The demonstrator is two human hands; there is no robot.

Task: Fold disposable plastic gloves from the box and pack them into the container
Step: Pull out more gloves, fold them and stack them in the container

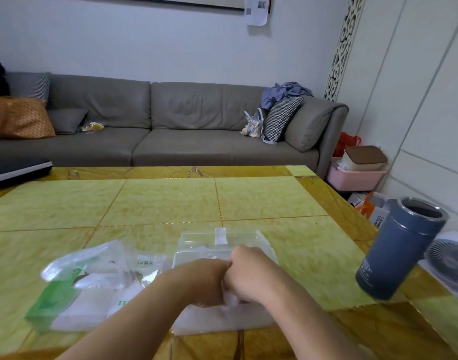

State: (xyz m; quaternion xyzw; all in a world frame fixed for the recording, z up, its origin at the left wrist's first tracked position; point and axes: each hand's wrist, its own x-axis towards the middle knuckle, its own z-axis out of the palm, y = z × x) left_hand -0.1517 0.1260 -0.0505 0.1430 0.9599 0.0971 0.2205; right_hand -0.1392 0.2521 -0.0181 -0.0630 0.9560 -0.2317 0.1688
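Both sets of fingers are curled, knuckles touching, pinching a crumpled clear plastic glove [231, 298] between the left hand [203, 281] and the right hand [251, 275]. They sit just in front of the clear plastic container [222, 242], above a flat stack of gloves [222, 320] near the worktop's [170, 201] front edge. Left of the container lies the green glove box [49, 305] under loose wrapping. A blue tumbler [402, 249] stands by the right edge. Forearms converge from below.
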